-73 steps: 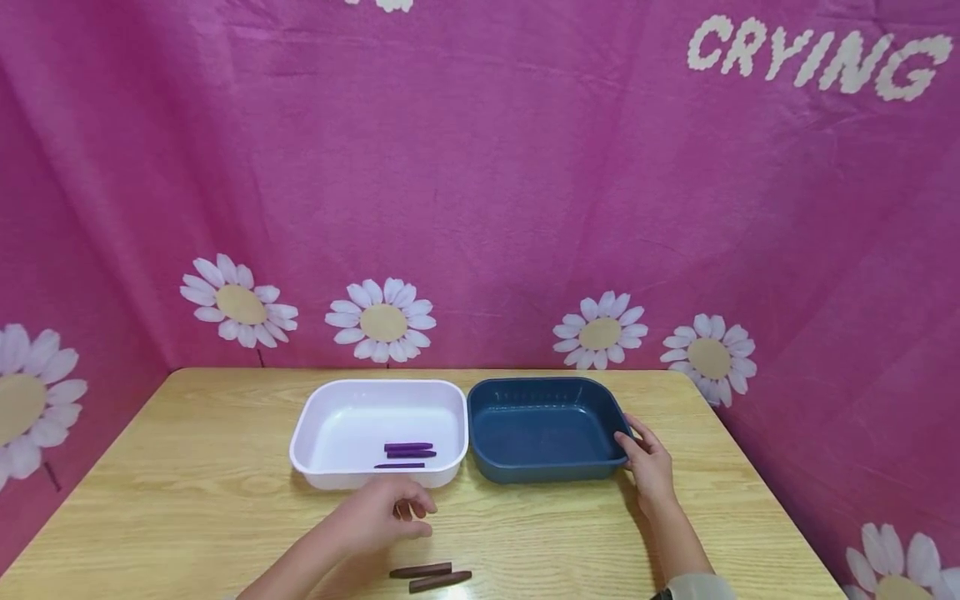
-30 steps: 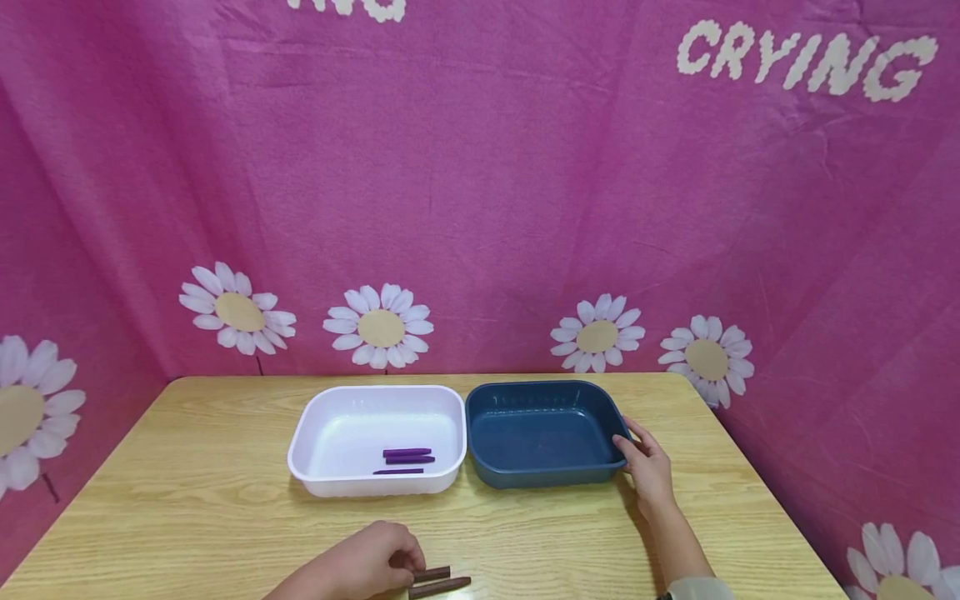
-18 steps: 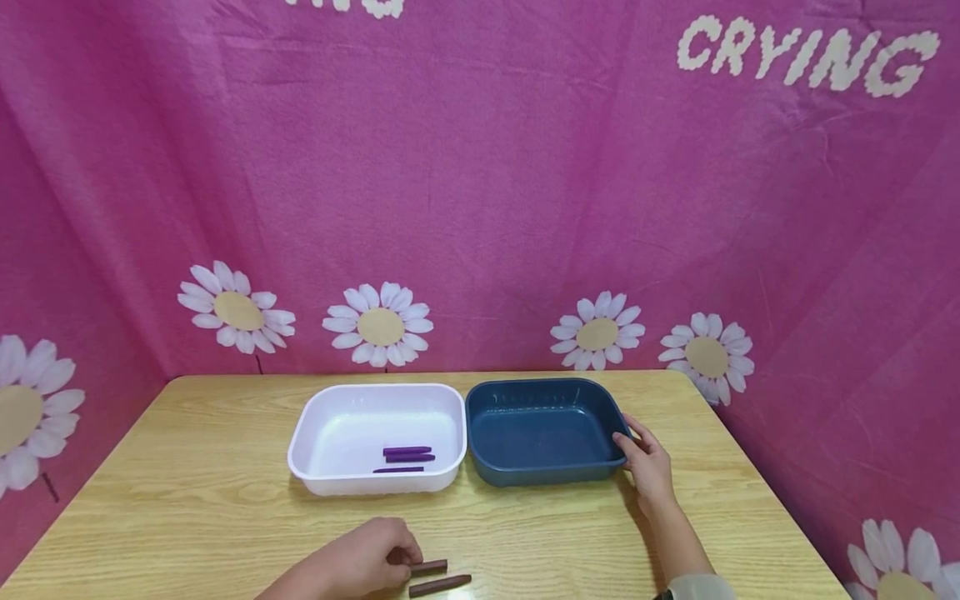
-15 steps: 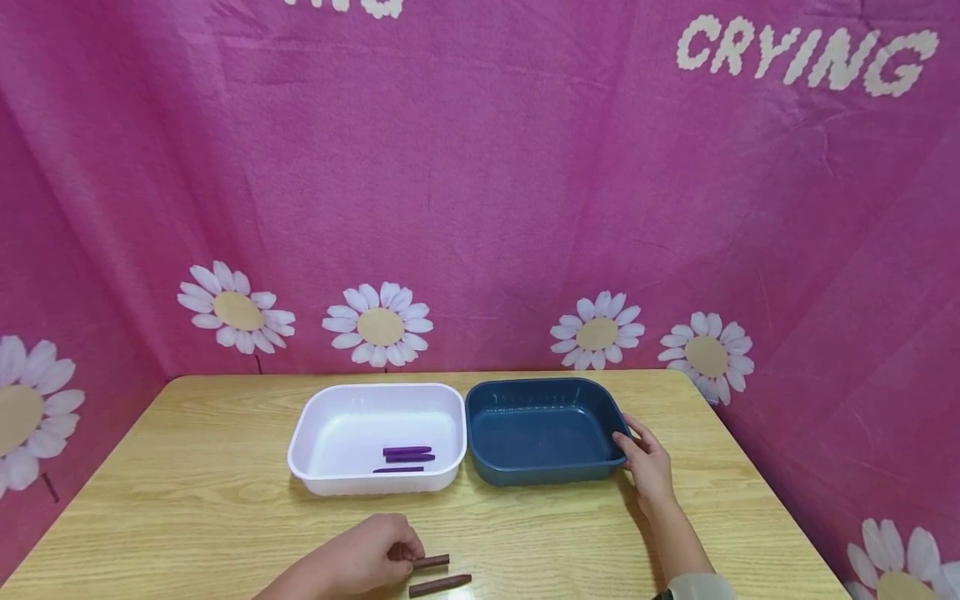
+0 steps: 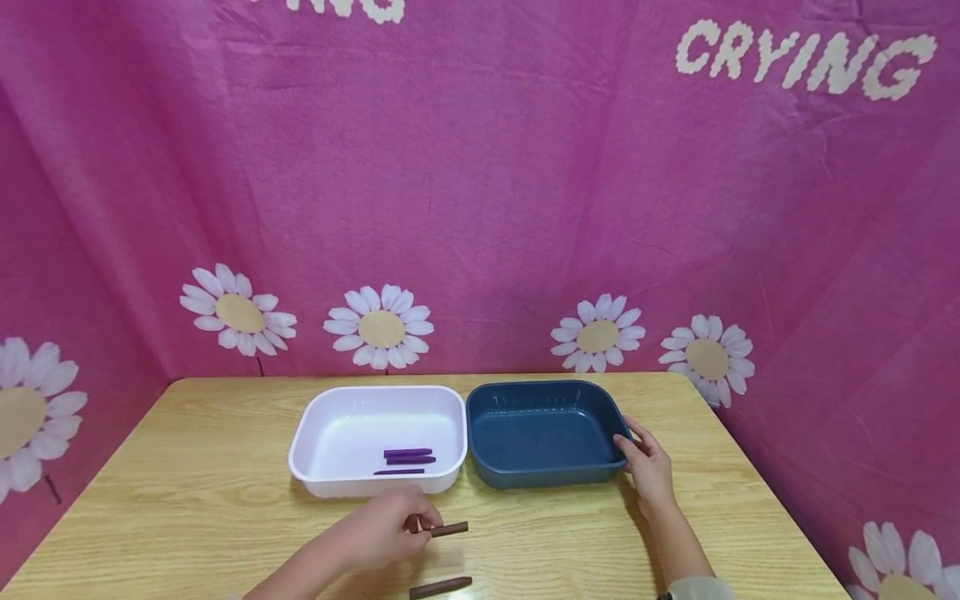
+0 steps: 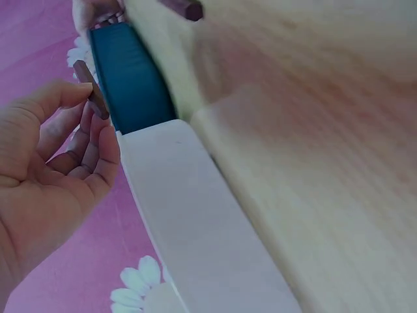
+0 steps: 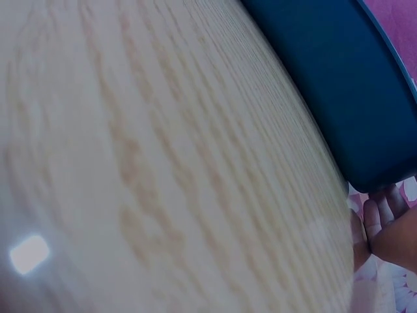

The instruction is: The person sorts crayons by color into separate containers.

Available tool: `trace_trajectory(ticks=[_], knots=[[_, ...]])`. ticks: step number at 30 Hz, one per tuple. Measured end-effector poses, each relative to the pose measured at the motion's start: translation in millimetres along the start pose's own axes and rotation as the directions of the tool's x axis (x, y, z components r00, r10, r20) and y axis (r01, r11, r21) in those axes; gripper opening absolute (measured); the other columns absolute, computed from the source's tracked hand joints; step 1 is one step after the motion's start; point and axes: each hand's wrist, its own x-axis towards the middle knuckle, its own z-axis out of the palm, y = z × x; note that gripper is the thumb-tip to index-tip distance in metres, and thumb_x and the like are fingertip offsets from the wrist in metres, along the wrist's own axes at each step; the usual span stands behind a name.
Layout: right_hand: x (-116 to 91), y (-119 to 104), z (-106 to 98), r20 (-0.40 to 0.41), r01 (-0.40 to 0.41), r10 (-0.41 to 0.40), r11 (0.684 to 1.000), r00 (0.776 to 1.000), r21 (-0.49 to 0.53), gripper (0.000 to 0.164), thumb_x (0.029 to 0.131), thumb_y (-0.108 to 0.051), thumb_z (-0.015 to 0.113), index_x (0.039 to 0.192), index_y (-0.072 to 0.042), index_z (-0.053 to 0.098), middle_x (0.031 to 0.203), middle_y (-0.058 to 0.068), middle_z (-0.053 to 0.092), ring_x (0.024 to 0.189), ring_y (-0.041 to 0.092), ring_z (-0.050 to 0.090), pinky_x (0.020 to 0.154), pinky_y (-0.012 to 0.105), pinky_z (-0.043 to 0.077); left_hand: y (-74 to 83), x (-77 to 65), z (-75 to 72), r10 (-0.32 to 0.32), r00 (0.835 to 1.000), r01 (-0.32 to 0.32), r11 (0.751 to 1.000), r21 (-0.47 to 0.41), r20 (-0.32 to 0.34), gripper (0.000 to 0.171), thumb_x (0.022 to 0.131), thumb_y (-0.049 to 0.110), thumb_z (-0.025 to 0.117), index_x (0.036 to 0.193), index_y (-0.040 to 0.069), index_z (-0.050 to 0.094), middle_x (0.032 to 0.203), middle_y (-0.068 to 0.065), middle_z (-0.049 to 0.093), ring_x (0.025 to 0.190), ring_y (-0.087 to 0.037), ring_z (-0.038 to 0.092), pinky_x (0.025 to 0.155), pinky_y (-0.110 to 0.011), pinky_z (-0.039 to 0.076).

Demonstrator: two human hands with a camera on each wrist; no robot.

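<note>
My left hand (image 5: pixel 384 528) pinches a brown crayon (image 5: pixel 451 529) by one end, above the table in front of the trays. In the left wrist view the same crayon (image 6: pixel 92 91) shows between thumb and fingertips. A second brown crayon (image 5: pixel 440 587) lies on the table near the front edge of the head view. With the thumb over the rim and the fingers outside, my right hand (image 5: pixel 649 472) grips the right end of a dark blue tray (image 5: pixel 544 478). That tray holds nothing. Left of it stands a white tray (image 5: pixel 360 487) with purple crayons (image 5: pixel 409 460) inside.
Both trays stand side by side on a light wooden table (image 5: pixel 202 467). A pink cloth (image 5: pixel 480 183) printed with daisies hangs behind the table and at its sides.
The left hand went down to the two brown crayons, took hold of the farther one and has lifted it up toward the trays. The right hand has stayed on the blue tray.
</note>
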Motion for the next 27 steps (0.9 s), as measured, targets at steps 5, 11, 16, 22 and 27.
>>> trace_trajectory(ticks=[5, 11, 16, 22, 27], knots=[[1, 1, 1, -0.004, 0.001, -0.001, 1.000, 1.000, -0.005, 0.047, 0.091, -0.021, 0.058, 0.136, -0.012, 0.048, 0.089, -0.018, 0.054, 0.078, 0.000, 0.056, 0.064, 0.014, 0.051, 6.6, 10.7, -7.3, 0.022, 0.998, -0.021, 1.000, 0.014, -0.055, 0.011, 0.078, 0.003, 0.064, 0.087, 0.007, 0.070, 0.075, 0.006, 0.058, 0.070, 0.001, 0.050, 0.061, -0.014, 0.046], [1, 0, 2, -0.009, 0.008, -0.008, 1.000, 1.000, -0.003, 0.048, 0.091, -0.021, 0.059, 0.137, -0.011, 0.048, 0.093, -0.014, 0.053, 0.078, 0.000, 0.057, 0.063, 0.014, 0.051, 10.9, 27.9, -13.9, -0.027, 0.997, 0.026, 1.000, -0.007, -0.073, 0.012, 0.080, 0.003, 0.065, 0.089, 0.007, 0.071, 0.075, 0.005, 0.057, 0.068, -0.001, 0.047, 0.059, -0.015, 0.044], [1, -1, 2, -0.009, 0.007, -0.007, 1.000, 1.000, 0.001, 0.048, 0.091, -0.020, 0.058, 0.137, -0.010, 0.047, 0.090, -0.015, 0.054, 0.076, 0.000, 0.057, 0.062, 0.014, 0.051, 14.9, 41.7, -14.9, -0.042, 0.996, 0.041, 0.999, -0.008, -0.082, 0.013, 0.080, 0.003, 0.064, 0.090, 0.006, 0.071, 0.077, 0.004, 0.057, 0.067, -0.002, 0.047, 0.058, -0.016, 0.043], [0, -1, 2, -0.012, 0.006, -0.006, 1.000, 1.000, -0.006, 0.048, 0.091, -0.019, 0.058, 0.137, -0.010, 0.047, 0.098, -0.007, 0.055, 0.077, 0.000, 0.056, 0.063, 0.013, 0.051, 16.5, 55.6, -14.4, -0.065, 0.994, 0.065, 0.998, -0.002, -0.085, 0.012, 0.082, 0.005, 0.063, 0.090, 0.008, 0.071, 0.078, 0.005, 0.057, 0.068, -0.005, 0.047, 0.058, -0.018, 0.043], [0, -1, 1, -0.006, 0.000, 0.000, 1.000, 1.000, -0.024, 0.048, 0.092, -0.020, 0.057, 0.138, -0.012, 0.046, 0.114, 0.005, 0.053, 0.080, -0.001, 0.055, 0.064, 0.012, 0.050, 16.4, 65.5, -15.7, -0.067, 0.995, 0.066, 0.998, -0.018, -0.080, 0.013, 0.082, 0.004, 0.064, 0.093, 0.005, 0.071, 0.079, 0.001, 0.062, 0.070, -0.007, 0.049, 0.057, -0.018, 0.044]])
